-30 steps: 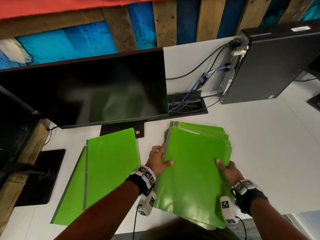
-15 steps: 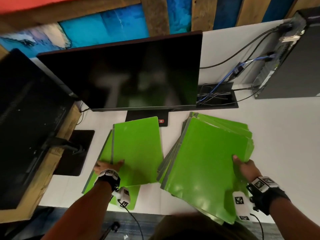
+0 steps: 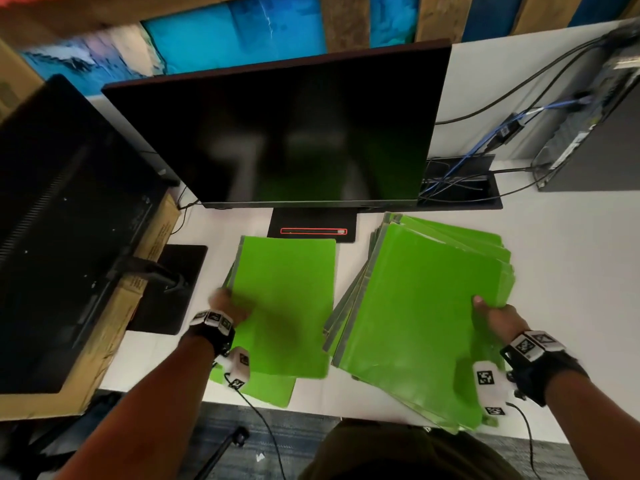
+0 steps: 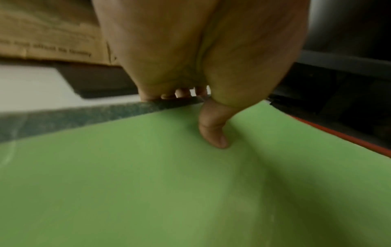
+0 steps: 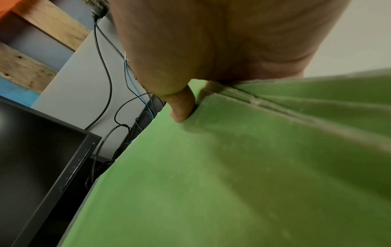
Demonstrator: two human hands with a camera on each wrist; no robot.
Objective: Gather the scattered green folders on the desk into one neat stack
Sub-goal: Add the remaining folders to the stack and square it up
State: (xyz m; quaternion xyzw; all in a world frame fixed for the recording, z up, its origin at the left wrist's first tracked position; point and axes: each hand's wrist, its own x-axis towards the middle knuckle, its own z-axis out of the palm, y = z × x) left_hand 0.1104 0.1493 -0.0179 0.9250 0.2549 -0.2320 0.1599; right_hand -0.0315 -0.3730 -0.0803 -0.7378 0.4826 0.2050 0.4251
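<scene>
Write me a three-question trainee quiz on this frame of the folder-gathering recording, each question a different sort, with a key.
1. True or false: the left hand grips the spine edge of the top folder of the small pile in front of the monitor stand.
2. Multiple choice: the right hand holds the big fanned stack by its A) far edge, B) right edge, C) left spine edge.
3. Fill in: the small pile lies to the ____ of the big fanned stack, with bare desk between them.

Key: 1 true; 2 B; 3 left.
</scene>
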